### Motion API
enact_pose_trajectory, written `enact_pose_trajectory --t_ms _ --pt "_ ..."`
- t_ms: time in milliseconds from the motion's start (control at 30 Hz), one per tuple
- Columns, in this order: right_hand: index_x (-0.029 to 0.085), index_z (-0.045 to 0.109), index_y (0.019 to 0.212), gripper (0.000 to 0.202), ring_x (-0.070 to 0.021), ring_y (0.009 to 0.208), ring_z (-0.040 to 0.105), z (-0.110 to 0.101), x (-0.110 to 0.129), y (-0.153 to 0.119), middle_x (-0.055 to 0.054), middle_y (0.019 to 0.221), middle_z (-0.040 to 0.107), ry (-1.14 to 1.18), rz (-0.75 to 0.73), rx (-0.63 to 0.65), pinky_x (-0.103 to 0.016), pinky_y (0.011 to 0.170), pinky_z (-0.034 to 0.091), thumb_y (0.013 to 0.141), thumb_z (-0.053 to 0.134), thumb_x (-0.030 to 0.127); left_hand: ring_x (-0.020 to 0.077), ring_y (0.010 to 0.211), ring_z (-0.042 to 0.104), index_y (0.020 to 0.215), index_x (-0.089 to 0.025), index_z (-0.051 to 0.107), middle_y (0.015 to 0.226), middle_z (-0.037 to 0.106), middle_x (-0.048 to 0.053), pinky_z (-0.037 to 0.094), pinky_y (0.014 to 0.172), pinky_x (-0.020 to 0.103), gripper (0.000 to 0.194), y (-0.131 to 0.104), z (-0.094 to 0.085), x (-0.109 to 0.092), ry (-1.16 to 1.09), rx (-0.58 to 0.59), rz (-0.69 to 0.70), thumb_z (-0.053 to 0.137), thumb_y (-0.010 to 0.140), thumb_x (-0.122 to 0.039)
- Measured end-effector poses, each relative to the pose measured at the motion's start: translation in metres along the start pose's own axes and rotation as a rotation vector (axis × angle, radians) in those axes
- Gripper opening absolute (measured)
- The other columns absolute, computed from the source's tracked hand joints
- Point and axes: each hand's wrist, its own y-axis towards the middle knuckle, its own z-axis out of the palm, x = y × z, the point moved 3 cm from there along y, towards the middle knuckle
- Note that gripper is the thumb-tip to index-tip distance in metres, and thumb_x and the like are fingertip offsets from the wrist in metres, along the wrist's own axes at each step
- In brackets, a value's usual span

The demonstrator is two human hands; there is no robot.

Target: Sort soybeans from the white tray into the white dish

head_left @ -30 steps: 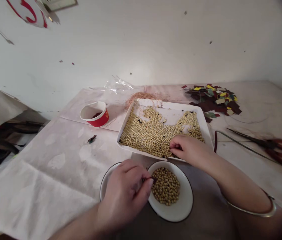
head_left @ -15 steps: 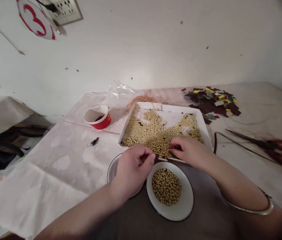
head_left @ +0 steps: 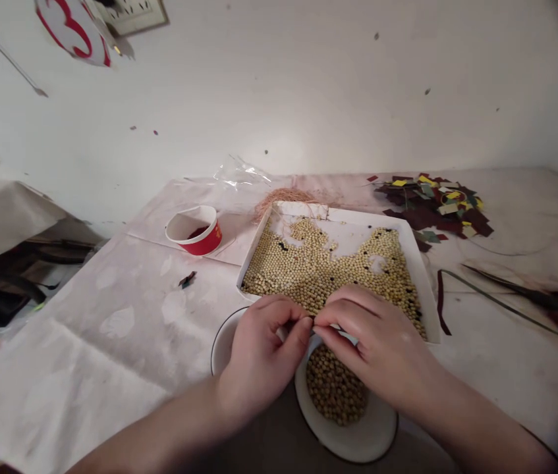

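My left hand (head_left: 267, 352) is pinched closed in front of the tray, thumb against forefinger. Its fingertips meet those of my right hand (head_left: 365, 336), which is pinched as well. Whatever they hold is too small and hidden to make out. Just behind lies a shallow white cardboard tray (head_left: 424, 289) spread with pale round beads (head_left: 303, 260) and a few dark ones. Below my right hand a white dish (head_left: 358, 451) with a dark rim holds a heap of yellowish-brown beads (head_left: 333, 388). A second white dish (head_left: 224, 339) is partly covered by my left hand.
A red and white paper cup (head_left: 204, 245) stands at the left with dark red bits inside. Behind the tray lie reddish fibres (head_left: 288, 196) and clear plastic (head_left: 242, 172). To the right are a pile of coloured scraps (head_left: 437, 207), a dark cord (head_left: 501, 299) and red-handled scissors-like tool (head_left: 550, 299).
My right hand has come out of the beads in the tray and moved left and nearer, its fingertips now against those of my left hand. The view has shifted slightly.
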Motion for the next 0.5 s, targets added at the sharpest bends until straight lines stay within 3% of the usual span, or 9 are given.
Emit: enact_pose_trajectory --t_ms 167,500 --pt "0.018 0.055 0.078 0.01 -0.0161 0.077 0.05 0.0056 -0.0025 -0.0022 -0.002 0.078 0.055 -0.079 -0.063 -0.025 -0.032 0.068 0.04 0.087 0.05 0.016 0.0119 0.069 0.048 0.069 -0.017 0.052 0.07 0.054 -0.001 0.037 0.065 0.026 0.021 -0.0016 -0.0009 0.0011 0.005 -0.006 0.025 0.048 0.087 -0.025" --pt "0.018 0.057 0.078 0.014 -0.0172 0.078 0.052 0.0033 -0.0034 -0.0014 -0.004 0.08 0.057 -0.119 -0.029 -0.005 -0.033 0.07 0.04 0.088 0.047 0.017 0.0125 0.068 0.049 0.069 -0.017 0.055 0.069 0.055 0.0 0.037 0.064 0.026 0.021 0.0004 -0.0009 0.0012 0.027 0.015 0.018 0.047 0.087 -0.024"
